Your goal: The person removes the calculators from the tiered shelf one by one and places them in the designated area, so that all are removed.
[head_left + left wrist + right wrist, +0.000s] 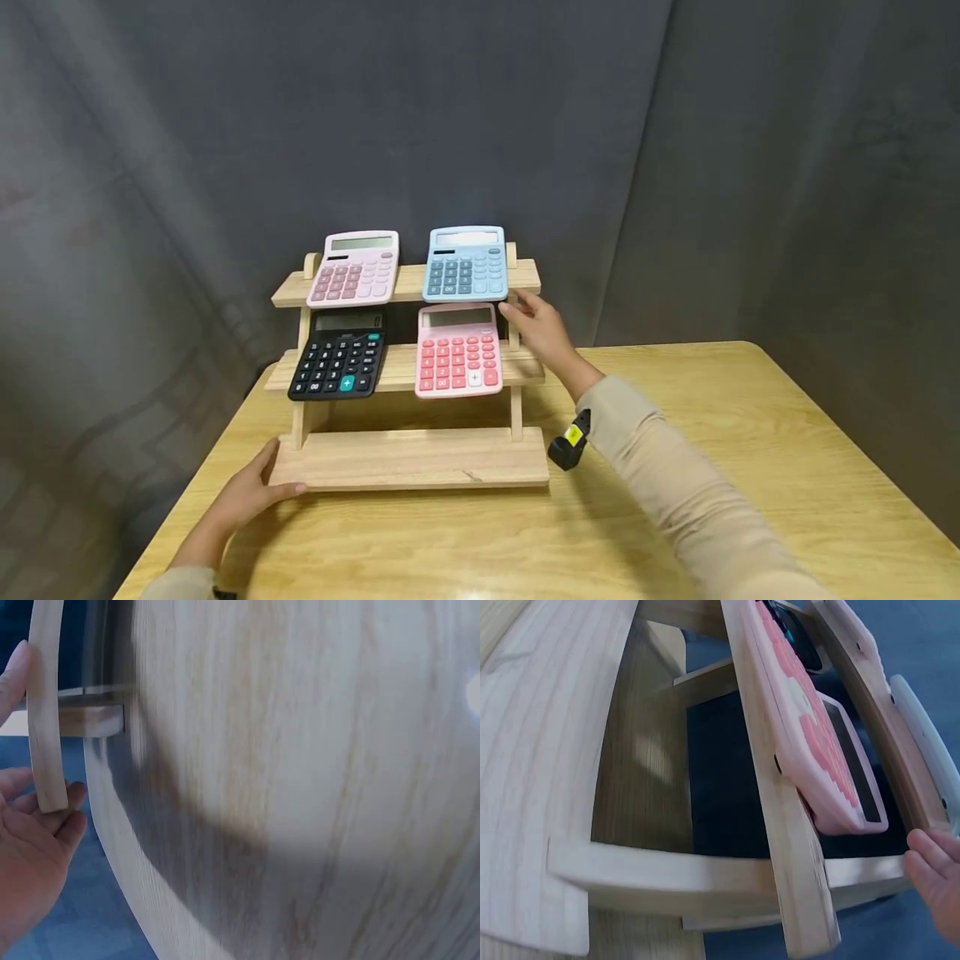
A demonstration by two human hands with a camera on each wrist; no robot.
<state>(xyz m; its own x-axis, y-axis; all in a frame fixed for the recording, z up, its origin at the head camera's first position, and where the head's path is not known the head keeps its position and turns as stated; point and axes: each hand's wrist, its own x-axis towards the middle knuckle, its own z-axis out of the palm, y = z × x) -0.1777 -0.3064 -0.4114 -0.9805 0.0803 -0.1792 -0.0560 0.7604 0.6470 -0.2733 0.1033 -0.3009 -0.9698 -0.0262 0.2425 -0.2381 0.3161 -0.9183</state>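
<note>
A three-tier wooden display stand holds several calculators. My left hand grips the left end of its bottom shelf, thumb along the front edge. The left wrist view shows that board between thumb and fingers. My right hand holds the stand by its right side just under the top shelf, beside the light blue calculator. In the right wrist view its fingers meet the shelf's end. A pale pink calculator leans at the top left. Below are a black calculator and a pink calculator.
The stand rests on a light wood-grain table, with its bottom shelf bare. Dark grey curtains hang behind and to the sides. A black wrist camera sits at the right cuff.
</note>
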